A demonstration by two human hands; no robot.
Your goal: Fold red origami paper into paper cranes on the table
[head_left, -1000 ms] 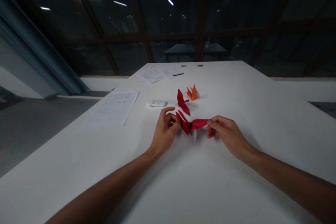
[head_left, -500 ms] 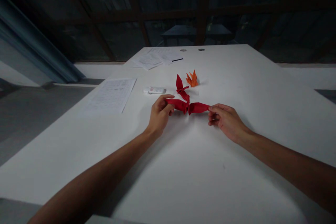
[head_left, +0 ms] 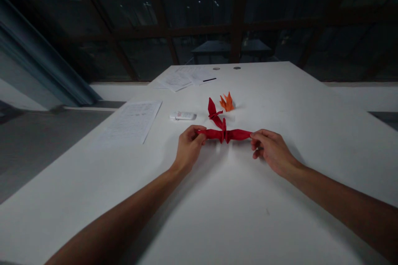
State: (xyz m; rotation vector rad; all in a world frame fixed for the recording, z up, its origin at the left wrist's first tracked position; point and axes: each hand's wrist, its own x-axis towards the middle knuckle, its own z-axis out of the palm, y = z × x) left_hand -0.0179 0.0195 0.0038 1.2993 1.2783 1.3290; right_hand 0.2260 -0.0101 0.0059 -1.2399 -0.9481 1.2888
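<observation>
A red folded-paper figure (head_left: 238, 134) is stretched sideways over the white table (head_left: 230, 207), a wing to each side and a short point upright at its middle. My left hand (head_left: 190, 145) pinches the tip of its left wing. The tip of the right wing is between the thumb and fingers of my right hand (head_left: 270, 147). Just behind is a second red folded figure (head_left: 212, 109), its lower end close to or touching the held one. An orange folded-paper figure (head_left: 227, 102) stands a little farther back.
A white tube-like object (head_left: 182, 116) lies beyond my left hand. Printed sheets (head_left: 133, 120) are on the left, with more papers (head_left: 177, 79) and a dark strip (head_left: 209, 79) farther back. Two round discs (head_left: 236, 68) sit at the far edge, before dark windows.
The held red figure's wings are pulled straighter and wider, as my right hand has moved slightly right. The whole scene sits a little lower in the view.
</observation>
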